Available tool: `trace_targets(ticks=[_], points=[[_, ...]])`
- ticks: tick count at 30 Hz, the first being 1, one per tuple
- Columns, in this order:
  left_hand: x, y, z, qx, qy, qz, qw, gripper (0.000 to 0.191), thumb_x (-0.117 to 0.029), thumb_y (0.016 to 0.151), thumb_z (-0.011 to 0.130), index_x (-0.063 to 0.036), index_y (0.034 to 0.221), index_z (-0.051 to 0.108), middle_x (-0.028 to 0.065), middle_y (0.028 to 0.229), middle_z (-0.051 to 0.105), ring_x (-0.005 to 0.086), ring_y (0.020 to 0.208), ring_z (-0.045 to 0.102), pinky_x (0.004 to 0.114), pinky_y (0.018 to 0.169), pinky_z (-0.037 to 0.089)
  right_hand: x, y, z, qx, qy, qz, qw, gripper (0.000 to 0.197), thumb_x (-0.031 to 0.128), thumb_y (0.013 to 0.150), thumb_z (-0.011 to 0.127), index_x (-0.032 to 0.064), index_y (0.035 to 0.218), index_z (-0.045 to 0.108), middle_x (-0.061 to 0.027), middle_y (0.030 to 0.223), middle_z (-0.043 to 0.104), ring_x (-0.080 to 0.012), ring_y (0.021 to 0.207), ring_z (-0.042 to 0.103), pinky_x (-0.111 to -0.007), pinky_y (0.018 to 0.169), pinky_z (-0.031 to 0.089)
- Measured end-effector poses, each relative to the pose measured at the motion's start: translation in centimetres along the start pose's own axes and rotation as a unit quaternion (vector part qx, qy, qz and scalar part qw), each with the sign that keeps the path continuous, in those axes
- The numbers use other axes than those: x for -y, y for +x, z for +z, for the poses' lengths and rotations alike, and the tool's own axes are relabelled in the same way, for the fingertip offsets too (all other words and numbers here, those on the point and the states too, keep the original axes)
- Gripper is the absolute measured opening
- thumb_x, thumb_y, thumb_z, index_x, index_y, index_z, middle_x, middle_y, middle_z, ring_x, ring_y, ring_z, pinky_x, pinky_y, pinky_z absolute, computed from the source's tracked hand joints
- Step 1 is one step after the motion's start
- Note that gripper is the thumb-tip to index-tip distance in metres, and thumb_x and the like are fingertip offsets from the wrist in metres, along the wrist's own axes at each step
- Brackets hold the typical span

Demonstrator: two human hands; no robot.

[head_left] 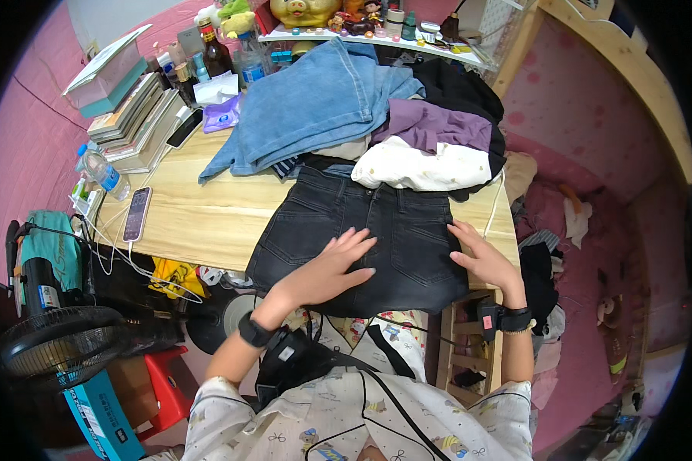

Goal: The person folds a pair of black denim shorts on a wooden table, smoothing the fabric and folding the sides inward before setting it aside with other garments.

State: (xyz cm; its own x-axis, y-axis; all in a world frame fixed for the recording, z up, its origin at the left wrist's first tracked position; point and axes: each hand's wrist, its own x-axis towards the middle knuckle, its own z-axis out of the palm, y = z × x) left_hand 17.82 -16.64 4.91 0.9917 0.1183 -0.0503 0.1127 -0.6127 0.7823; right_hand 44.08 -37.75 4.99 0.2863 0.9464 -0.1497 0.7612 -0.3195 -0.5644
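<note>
A black denim garment (375, 248), a skirt or shorts, lies spread at the table's front edge with its waistband away from me and its lower end overhanging. My left hand (337, 265) is over its left middle, palm down, fingers apart and holding nothing. At the garment's right side is my right hand (484, 253), its fingertips at the side edge and the thumb spread from the fingers. Whether those fingers pinch any cloth cannot be made out. Behind the waistband are a white garment (421, 164), a purple garment (438, 124) and folded blue jeans (311, 104).
A phone (137, 214) on a cable and a water bottle (105, 173) stand at the wooden table's (207, 213) left. Books (138, 121) are stacked behind them. A black fan (63, 346) is at lower left. A white cable (496, 201) runs along the right edge.
</note>
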Motion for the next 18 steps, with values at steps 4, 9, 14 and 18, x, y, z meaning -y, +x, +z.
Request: trace_targets(ticks=[4, 9, 14, 18], points=[[0.1, 6.6, 1.0, 0.061, 0.105, 0.015, 0.993, 0.064, -0.042, 0.094, 0.047, -0.0086, 0.145, 0.026, 0.0181, 0.152, 0.017, 0.0347, 0.142, 0.009, 0.047, 0.114, 0.009, 0.2, -0.1, 3.9, -0.016, -0.084, 0.045, 0.995, 0.066, 0.037, 0.091, 0.051, 0.007, 0.144, 0.025, -0.0139, 0.151, 0.022, -0.0328, 0.14, 0.018, -0.054, 0.11, 0.016], [3.1, 9.5, 2.7, 0.013, 0.337, -0.014, 0.941, 0.072, -0.055, 0.091, 0.04, -0.0183, 0.149, 0.018, 0.0123, 0.154, 0.015, 0.0291, 0.143, 0.011, 0.051, 0.113, 0.011, 0.3, -2.5, 7.0, -0.084, -0.144, 0.078, 0.983, 0.069, 0.041, 0.091, 0.049, 0.0134, 0.147, 0.02, -0.0115, 0.153, 0.019, -0.0316, 0.141, 0.016, -0.056, 0.11, 0.014], [4.6, 9.4, 3.8, -0.078, 0.324, 0.002, 0.943, 0.067, -0.053, 0.09, 0.043, -0.0216, 0.147, 0.025, 0.0055, 0.153, 0.022, 0.0226, 0.141, 0.017, 0.048, 0.114, 0.011, 0.1, -6.8, 5.7, -0.022, -0.066, 0.089, 0.994, 0.066, 0.032, 0.091, 0.051, 0.0124, 0.147, 0.02, -0.0118, 0.153, 0.018, -0.0285, 0.142, 0.015, -0.049, 0.113, 0.009], [4.5, 9.4, 2.9, -0.078, 0.328, 0.011, 0.942, 0.064, -0.05, 0.092, 0.044, -0.02, 0.146, 0.027, 0.0098, 0.152, 0.022, 0.0259, 0.141, 0.019, 0.048, 0.113, 0.014, -0.9, -7.8, 4.7, -0.059, 0.072, 0.058, 0.994, 0.054, 0.028, 0.091, 0.054, 0.0036, 0.137, 0.04, -0.0164, 0.147, 0.032, -0.0287, 0.138, 0.027, -0.042, 0.112, 0.018]])
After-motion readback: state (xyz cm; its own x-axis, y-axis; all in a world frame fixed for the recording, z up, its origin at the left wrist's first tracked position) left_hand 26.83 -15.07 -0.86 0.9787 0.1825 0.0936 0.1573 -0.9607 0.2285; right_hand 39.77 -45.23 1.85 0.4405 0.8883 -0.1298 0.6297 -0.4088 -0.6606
